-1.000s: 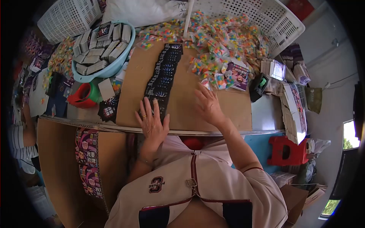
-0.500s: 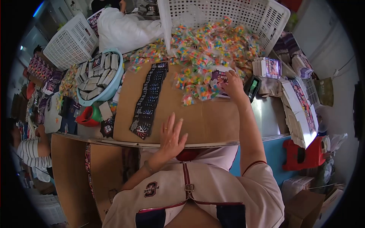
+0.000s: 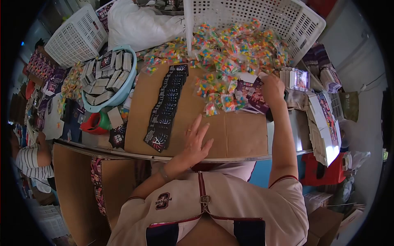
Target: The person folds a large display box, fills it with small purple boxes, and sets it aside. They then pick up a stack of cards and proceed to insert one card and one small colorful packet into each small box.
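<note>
My right hand (image 3: 273,88) is closed at the right edge of a purple printed carton (image 3: 257,101), which looks flat and has a white flap; its fingertips are partly hidden. Small clear packets of coloured candy (image 3: 228,102) lie against the carton's left side. My left hand (image 3: 197,141) hovers near the table's front edge with its fingers apart and nothing in them. Up and to its left, an overlapping row of black printed cards (image 3: 167,107) runs along the brown cardboard sheet (image 3: 242,135).
Behind the cardboard, a heap of candy packets (image 3: 234,49) spills from a white basket (image 3: 305,30). On the left stands a blue basin (image 3: 133,78) of card stacks, beside a red and green container (image 3: 92,123). Flat cartons (image 3: 324,119) are stacked at right. A person in stripes (image 3: 35,162) is far left.
My right hand has moved right and turned more closed, and more of the purple carton shows. My left hand stays open. The view has shifted slightly.
</note>
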Motion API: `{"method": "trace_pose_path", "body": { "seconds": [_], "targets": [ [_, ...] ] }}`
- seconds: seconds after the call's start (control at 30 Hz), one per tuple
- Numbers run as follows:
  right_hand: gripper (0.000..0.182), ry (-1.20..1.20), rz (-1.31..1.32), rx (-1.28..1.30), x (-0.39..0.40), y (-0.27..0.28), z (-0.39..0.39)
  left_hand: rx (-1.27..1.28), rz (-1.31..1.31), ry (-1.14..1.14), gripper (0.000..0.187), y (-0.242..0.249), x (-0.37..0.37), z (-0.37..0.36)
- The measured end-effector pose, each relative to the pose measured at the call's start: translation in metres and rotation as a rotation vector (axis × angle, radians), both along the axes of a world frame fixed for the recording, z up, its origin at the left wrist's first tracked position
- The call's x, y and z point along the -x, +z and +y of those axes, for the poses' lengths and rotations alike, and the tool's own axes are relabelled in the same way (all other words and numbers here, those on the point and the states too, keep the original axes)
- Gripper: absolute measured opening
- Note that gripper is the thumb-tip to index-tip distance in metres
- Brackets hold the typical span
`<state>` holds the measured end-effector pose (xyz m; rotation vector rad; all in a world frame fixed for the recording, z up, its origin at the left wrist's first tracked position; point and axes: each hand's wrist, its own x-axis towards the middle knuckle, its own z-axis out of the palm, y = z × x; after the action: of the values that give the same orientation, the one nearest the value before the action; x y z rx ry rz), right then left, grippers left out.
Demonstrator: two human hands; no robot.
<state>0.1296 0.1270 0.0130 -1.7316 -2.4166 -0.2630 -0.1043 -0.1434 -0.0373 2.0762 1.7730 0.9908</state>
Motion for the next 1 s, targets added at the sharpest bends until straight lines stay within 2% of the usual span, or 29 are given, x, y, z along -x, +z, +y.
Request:
{"method": "trace_pose_path", "body": {
  "seconds": [0.07, 0.1, 0.13, 0.17, 0.2, 0.27, 0.3, 0.33, 0.4, 0.43, 0.47, 0.53, 0.57, 0.6, 0.63, 0.67, 0.7, 0.73, 0.8, 0.93, 1.0],
  "targets": [
    [0.008, -0.047, 0.075, -0.177, 0.007, 0.053, -0.057, -0.051, -0.157, -0.011, 0.055, 0.018, 0.0, 0.005],
    [0.006, 0.02, 0.186, -0.172, 0.012, 0.059, -0.078, -0.049, -0.165, -0.011, 0.055, 0.026, -0.001, 0.01],
    [0.005, 0.089, 0.296, -0.166, 0.017, 0.061, -0.098, -0.201, -0.169, -0.032, 0.056, 0.032, -0.004, 0.015],
    [0.006, 0.201, 0.415, -0.095, 0.029, 0.06, -0.119, -0.351, -0.171, -0.046, 0.057, 0.039, -0.005, 0.02],
    [0.006, 0.316, 0.537, -0.013, 0.041, 0.055, -0.139, -0.34, -0.176, -0.031, 0.057, 0.045, -0.005, 0.023],
    [0.008, 0.35, 0.987, 0.473, 0.058, 0.03, -0.169, -0.393, 0.069, -0.062, 0.062, 0.049, -0.001, 0.024],
    [0.009, 0.3, 1.237, 0.566, 0.067, 0.015, -0.179, -0.385, 0.089, -0.015, 0.063, 0.044, 0.0, 0.021],
    [0.009, 0.308, 1.235, 0.611, 0.072, 0.007, -0.189, -0.354, 0.095, 0.015, 0.063, 0.038, -0.003, 0.009],
    [0.006, 0.218, 1.448, 0.777, 0.082, -0.009, -0.211, -0.066, -0.098, 0.063, 0.059, 0.026, -0.011, -0.02],
    [0.006, 0.221, 1.452, 0.821, 0.084, -0.014, -0.22, -0.091, -0.191, 0.089, 0.046, 0.02, -0.011, -0.028],
    [0.006, 0.299, 1.362, 0.834, 0.083, -0.017, -0.228, -0.066, -0.179, 0.112, 0.046, 0.013, -0.008, -0.038],
    [0.008, 0.384, 1.277, 0.858, 0.087, -0.017, -0.239, -0.064, -0.535, 0.013, 0.033, 0.002, -0.002, -0.053],
    [0.011, 0.485, 1.115, 0.45, 0.089, -0.014, -0.242, -0.058, -0.529, 0.028, 0.033, -0.001, 0.001, -0.059],
    [0.015, 0.564, 0.927, 0.049, 0.09, -0.014, -0.245, 0.052, -0.689, 0.105, 0.029, -0.002, 0.004, -0.064],
    [0.015, 0.57, 0.93, 0.058, 0.09, -0.017, -0.247, 0.159, -0.849, 0.179, 0.025, -0.003, 0.005, -0.069],
    [0.018, 0.451, 0.945, 0.084, 0.087, -0.022, -0.248, -0.035, -1.113, 0.224, 0.027, -0.011, -0.005, -0.064],
    [0.022, 0.332, 0.956, 0.112, 0.086, -0.028, -0.25, -0.035, -1.114, 0.232, 0.027, -0.011, -0.007, -0.066],
    [0.022, 0.335, 0.955, 0.116, 0.085, -0.033, -0.255, -0.069, -1.083, 0.239, 0.028, -0.009, -0.009, -0.067],
    [0.019, 0.087, 1.262, 0.579, 0.082, -0.046, -0.269, -0.101, -1.048, 0.239, 0.029, -0.01, -0.008, -0.071],
    [0.013, 0.251, 1.281, 0.631, 0.068, -0.065, -0.276, 0.115, -1.254, 0.157, 0.028, -0.031, 0.009, -0.095],
    [0.005, 0.18, 1.262, 1.049, 0.061, -0.064, -0.275, 0.28, -1.306, 0.16, 0.022, -0.032, 0.017, -0.105]
  ]
}}
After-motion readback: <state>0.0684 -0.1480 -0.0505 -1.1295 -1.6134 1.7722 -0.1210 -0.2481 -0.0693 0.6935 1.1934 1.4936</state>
